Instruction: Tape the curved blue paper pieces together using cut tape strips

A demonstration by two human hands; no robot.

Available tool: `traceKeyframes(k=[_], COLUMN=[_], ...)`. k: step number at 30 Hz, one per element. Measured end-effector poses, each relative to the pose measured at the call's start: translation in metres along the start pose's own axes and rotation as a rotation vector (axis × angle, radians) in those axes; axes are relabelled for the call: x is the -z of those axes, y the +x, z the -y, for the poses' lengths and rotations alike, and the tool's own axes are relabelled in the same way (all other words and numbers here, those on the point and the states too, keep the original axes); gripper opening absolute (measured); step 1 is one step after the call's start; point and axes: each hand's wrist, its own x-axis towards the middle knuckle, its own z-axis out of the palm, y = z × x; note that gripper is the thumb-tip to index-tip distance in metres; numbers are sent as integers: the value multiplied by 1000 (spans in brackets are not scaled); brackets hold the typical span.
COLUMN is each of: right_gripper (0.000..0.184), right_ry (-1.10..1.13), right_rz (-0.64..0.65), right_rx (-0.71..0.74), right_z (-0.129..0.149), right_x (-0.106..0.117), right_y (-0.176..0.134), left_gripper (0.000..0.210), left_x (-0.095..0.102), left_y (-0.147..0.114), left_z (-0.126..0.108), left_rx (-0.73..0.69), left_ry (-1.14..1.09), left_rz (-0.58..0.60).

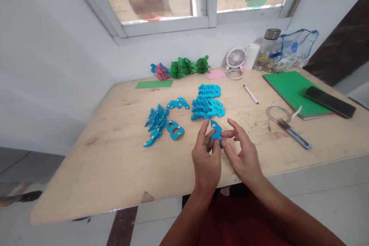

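Note:
Near the table's front edge, my left hand [206,153] and my right hand [241,152] both grip a small blue paper cutout [215,127]. The left fingers close around its left and lower side; the right thumb and forefinger pinch its right edge. Just beyond my hands lie a pile of folded blue cutouts [206,107] and a neat row of more folded ones [210,90]. To the left are a fanned heap of blue cutouts [157,123] with small white patches, a looped blue cutout [174,130] and a wavy blue piece [178,103].
Green paper figures [186,66], a pink and blue one [160,71], a small fan [235,58] and a bottle [266,48] line the wall. At right are a white pen [251,94], a tape roll [279,114], scissors [295,134] and a phone [330,102] on green sheets [291,88].

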Motion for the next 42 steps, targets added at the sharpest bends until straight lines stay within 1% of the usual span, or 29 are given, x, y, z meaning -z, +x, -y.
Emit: traceKeyframes(k=[5, 10, 13, 16, 18, 21, 22, 26, 29, 32, 34, 37, 40, 42], right_gripper=[53, 52, 53, 50, 44, 38, 36, 25, 22, 19, 21, 24, 29, 42], right_ry=[62, 165, 214, 262, 280, 296, 324, 542, 627, 634, 634, 613, 488, 346], right_rz=[-28, -34, -14, 27, -6, -94, -96, -21, -37, -56, -64, -81, -50, 54], right_rx=[-80, -160, -187, -177, -175, -207, -230, -386, -471, -486, -481, -472, -444, -423], right_z=[-1, -5, -4, -3, -4, -10, -13, -19, -20, -20, -21, -23, -24, -24], right_x=[4, 8, 10, 13, 16, 20, 20, 19, 17, 16, 17, 26, 47, 69], right_y=[6, 9, 8, 4, 3, 2, 3, 8, 12, 15, 15, 11, 2, -10], left_gripper=[55, 60, 59, 55, 52, 53, 54, 51, 46, 43, 41, 42, 45, 44], left_x=[-4, -4, -3, -3, -3, -3, -3, -1, 0, 1, 1, 2, 5, 8], left_y=[-2, -4, -3, 0, 1, 1, 1, 0, 0, 1, 2, 3, 6, 8], left_z=[-1, 1, 1, -2, -5, -8, -8, -7, -7, -10, -11, -13, -13, -12], left_rx=[30, 132, 189, 243, 306, 391, 407, 430, 425, 425, 426, 423, 414, 408], left_ry=[-47, -196, -250, -304, -374, -475, -497, -527, -528, -528, -528, -528, -520, -515], left_rz=[32, 77, 35, -4, -4, 40, 53, 70, 75, 77, 75, 64, 48, 43])
